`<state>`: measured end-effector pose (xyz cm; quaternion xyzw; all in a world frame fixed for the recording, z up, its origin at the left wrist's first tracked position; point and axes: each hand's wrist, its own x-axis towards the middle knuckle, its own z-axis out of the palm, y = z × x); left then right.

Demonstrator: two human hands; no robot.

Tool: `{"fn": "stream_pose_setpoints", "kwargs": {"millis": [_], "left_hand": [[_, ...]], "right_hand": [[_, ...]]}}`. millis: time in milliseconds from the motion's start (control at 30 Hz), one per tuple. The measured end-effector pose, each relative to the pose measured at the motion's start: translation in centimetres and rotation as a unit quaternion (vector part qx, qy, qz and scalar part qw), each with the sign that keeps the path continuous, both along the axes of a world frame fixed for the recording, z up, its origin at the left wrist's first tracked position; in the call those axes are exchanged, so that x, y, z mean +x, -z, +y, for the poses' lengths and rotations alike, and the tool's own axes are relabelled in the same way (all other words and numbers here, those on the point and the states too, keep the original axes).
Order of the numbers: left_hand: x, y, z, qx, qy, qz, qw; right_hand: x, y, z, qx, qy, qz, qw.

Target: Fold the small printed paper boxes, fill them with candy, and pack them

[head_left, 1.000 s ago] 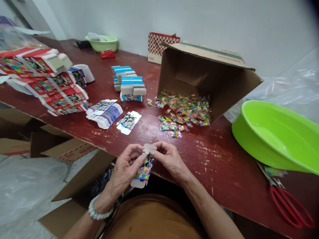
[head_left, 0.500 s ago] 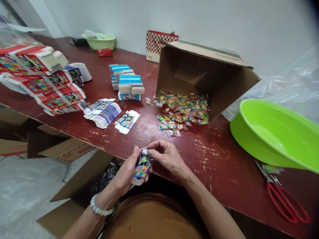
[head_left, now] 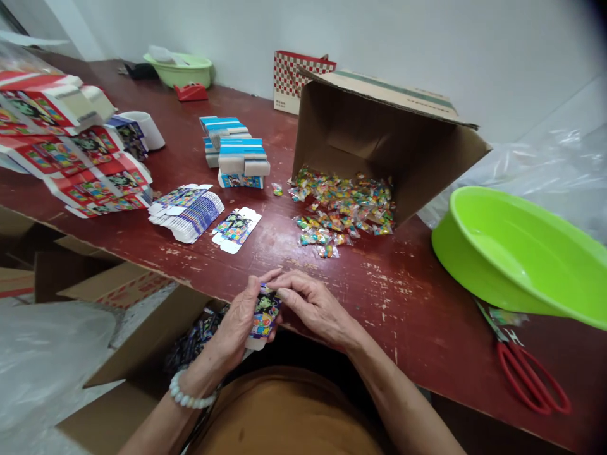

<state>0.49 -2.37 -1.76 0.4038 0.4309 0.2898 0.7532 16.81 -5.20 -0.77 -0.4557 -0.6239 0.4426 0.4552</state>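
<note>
My left hand (head_left: 238,321) is wrapped round a small printed candy box (head_left: 263,314), dark purple with a green figure and coloured balls. A white flap sticks out at the box's near end. The fingers of my right hand (head_left: 313,306) are pinched at its far end, which they partly cover. Beyond my hands, a flattened candy box (head_left: 236,229) lies on the red table (head_left: 279,249). Left of that is a leaning stack of flat boxes (head_left: 187,213). Wrapped candies (head_left: 344,205) spill out of a cardboard carton (head_left: 393,148) lying on its side.
Bundled red cartons (head_left: 90,155) are piled at the left, with blue-topped bundles (head_left: 243,156) farther back. A green basin (head_left: 512,253) and red-handled scissors (head_left: 528,370) lie at the right. Below the table edge, an open carton (head_left: 137,335) holds dark packets.
The white flap at the box's far end has gone from sight as my right fingers moved over that end. The whole view has shifted slightly.
</note>
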Motion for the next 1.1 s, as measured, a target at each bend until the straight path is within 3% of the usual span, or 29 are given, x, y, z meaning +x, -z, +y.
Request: {"fn": "stream_pose_setpoints", "kwargs": {"millis": [167, 233, 267, 333, 400, 467, 533, 567, 700, 833, 900, 1000, 1100], "left_hand": [[1.2, -0.3, 0.6, -0.029, -0.027, -0.067, 0.997], [1.5, -0.4, 1.1, -0.033, -0.026, -0.104, 0.994], [1.6, -0.5, 1.5, -0.03, -0.024, -0.112, 0.993], [1.5, -0.4, 2.1, -0.02, -0.022, -0.103, 0.994], [1.3, -0.1, 2.7, -0.015, -0.03, -0.083, 0.996], [1.0, 0.1, 3.1, -0.003, -0.057, -0.061, 0.997], [0.7, 0.2, 3.3, 0.026, -0.085, -0.046, 0.995], [0.5, 0.2, 3.4, 0.038, -0.095, -0.041, 0.994], [0.0, 0.0, 3.9, 0.037, -0.12, -0.041, 0.991], [-0.6, 0.0, 4.4, 0.046, -0.193, -0.049, 0.979], [-0.9, 0.0, 4.4, 0.035, -0.192, -0.05, 0.979], [-1.3, 0.0, 3.7, -0.009, -0.143, -0.069, 0.987], [-1.4, 0.4, 2.4, -0.045, -0.072, -0.104, 0.991]], "right_hand": [[1.6, 1.4, 0.9, 0.017, 0.015, -0.042, 0.999], [3.1, 2.2, 1.9, 0.028, 0.111, -0.097, 0.989], [4.0, 2.5, 2.4, 0.027, 0.188, -0.141, 0.972], [5.6, 3.2, 3.4, -0.008, 0.33, -0.261, 0.907], [6.8, 3.8, 4.2, -0.065, 0.388, -0.364, 0.844], [7.5, 4.2, 4.8, -0.1, 0.395, -0.409, 0.817], [7.9, 4.5, 5.0, -0.102, 0.394, -0.387, 0.827], [8.0, 4.6, 5.0, -0.099, 0.393, -0.342, 0.848], [7.3, 3.9, 3.7, -0.09, 0.36, -0.072, 0.926], [4.2, 2.4, 1.1, -0.117, 0.272, 0.112, 0.949], [2.4, 2.0, 0.4, -0.116, 0.259, 0.146, 0.948], [1.1, 2.0, 0.2, -0.078, 0.284, 0.157, 0.943], [1.3, 1.5, 0.4, -0.044, 0.262, 0.093, 0.96]]}}
